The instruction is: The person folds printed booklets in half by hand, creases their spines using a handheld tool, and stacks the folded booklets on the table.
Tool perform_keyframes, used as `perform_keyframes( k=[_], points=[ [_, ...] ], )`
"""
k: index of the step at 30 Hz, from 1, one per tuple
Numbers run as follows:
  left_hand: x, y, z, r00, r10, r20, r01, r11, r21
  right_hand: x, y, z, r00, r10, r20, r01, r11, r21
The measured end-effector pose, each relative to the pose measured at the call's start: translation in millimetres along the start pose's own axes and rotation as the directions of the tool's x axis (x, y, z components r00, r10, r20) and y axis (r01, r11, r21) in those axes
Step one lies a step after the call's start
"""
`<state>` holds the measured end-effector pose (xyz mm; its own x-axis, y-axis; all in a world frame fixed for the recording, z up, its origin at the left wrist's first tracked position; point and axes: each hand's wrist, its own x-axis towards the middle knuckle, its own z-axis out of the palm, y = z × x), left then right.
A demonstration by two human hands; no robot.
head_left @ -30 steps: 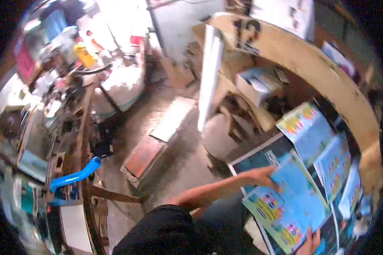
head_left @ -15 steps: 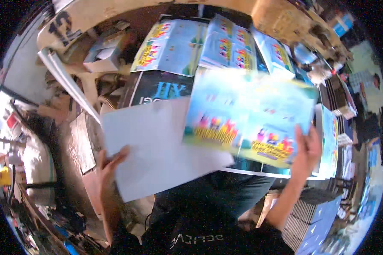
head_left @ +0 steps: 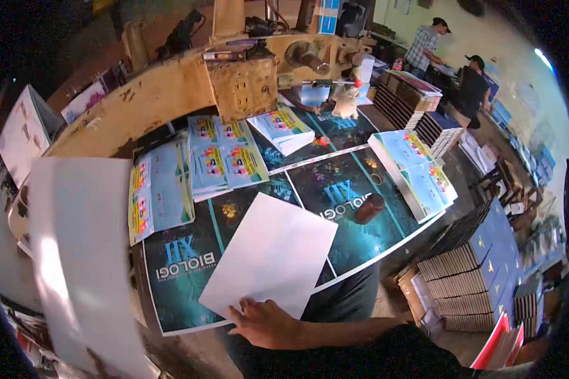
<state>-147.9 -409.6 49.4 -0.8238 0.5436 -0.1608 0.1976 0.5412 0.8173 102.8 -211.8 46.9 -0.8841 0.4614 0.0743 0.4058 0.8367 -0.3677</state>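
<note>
My right hand (head_left: 265, 322) reaches in from the lower right and rests on the near edge of a white sheet (head_left: 275, 252). Its fingers are a little bent and apart, lying on the paper. The sheet lies aslant on large dark teal printed sheets (head_left: 183, 297) that cover the table. Upright at the far left stands a second pale sheet (head_left: 76, 252), blurred by motion. I cannot make out my left hand; that sheet may hide it.
Stacks of light-blue printed sheets (head_left: 164, 186) lie along the table's far side, with another stack (head_left: 414, 167) at the right. A brown block (head_left: 369, 208) sits near that one. Piled books (head_left: 468, 271) stand at the lower right. Two people (head_left: 423, 47) are at the back right.
The view has swung, showing more of the room. The colourful printed sheet has left my right hand, which now rests on a white sheet. My left hand has gone from sight.
</note>
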Motion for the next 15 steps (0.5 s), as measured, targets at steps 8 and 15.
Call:
perform_keyframes(
  k=[8,15],
  points=[
    [-55,77,130,0.962,-0.035,0.269,0.145,0.905,-0.4,-16,169,-89,0.589,0.727,-0.353,0.133,0.343,0.93],
    [-65,51,149,0.937,0.021,0.348,0.032,0.988,-0.148,-14,168,-95,0.742,0.403,-0.535,-0.231,0.904,0.361]
  ],
)
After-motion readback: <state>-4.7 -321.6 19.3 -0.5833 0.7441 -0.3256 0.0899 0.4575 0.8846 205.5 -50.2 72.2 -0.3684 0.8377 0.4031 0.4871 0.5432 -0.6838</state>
